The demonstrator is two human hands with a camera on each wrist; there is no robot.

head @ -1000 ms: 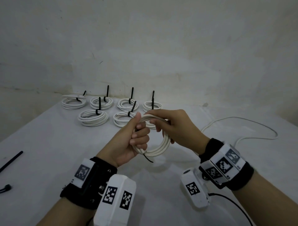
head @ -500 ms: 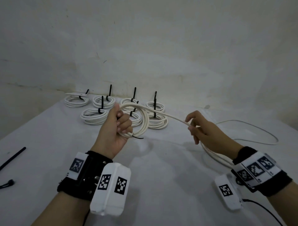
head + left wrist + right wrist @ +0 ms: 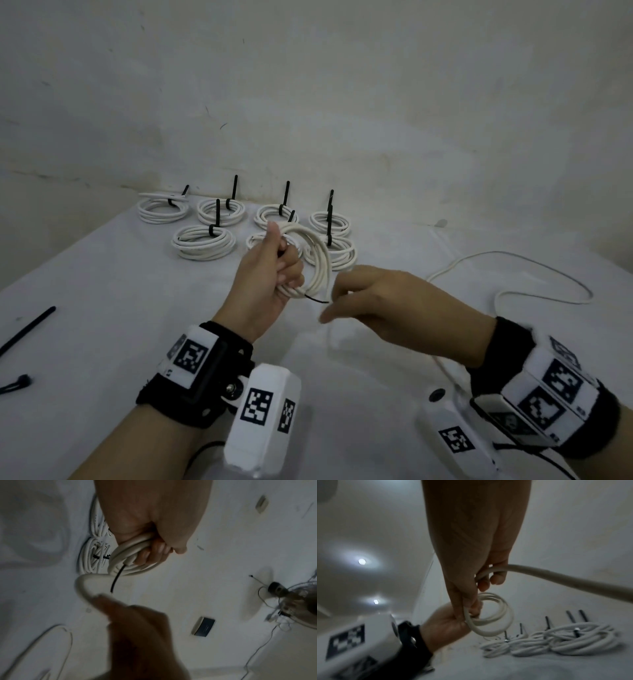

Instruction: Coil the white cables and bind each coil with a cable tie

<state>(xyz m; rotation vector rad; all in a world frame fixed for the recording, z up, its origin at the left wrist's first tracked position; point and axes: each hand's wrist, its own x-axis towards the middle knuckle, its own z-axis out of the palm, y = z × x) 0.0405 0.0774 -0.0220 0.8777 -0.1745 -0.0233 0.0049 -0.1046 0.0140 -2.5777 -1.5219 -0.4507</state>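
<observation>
My left hand (image 3: pixel 274 274) grips a partly wound coil of white cable (image 3: pixel 320 263) upright above the table, fingers curled round its strands (image 3: pixel 130 555). A thin black wire end (image 3: pixel 116 578) sticks out of the coil's bottom. My right hand (image 3: pixel 342 301) is just right of the coil and slightly below it. Its fingers are curled round the cable's free run (image 3: pixel 556 577), which bends in a loop (image 3: pixel 82 586) back to the coil. The rest of the loose cable (image 3: pixel 531 270) trails over the table to the right.
Several bound white coils (image 3: pixel 205 240) with black ties standing up lie in two rows by the back wall, just behind my hands. A loose black cable tie (image 3: pixel 27 329) and a small black item (image 3: pixel 17 382) lie at the table's left edge.
My right hand, stretched out to the right half a second ago, has come back in beside the coil with the cable. The left hand has kept its grip on the coil.
</observation>
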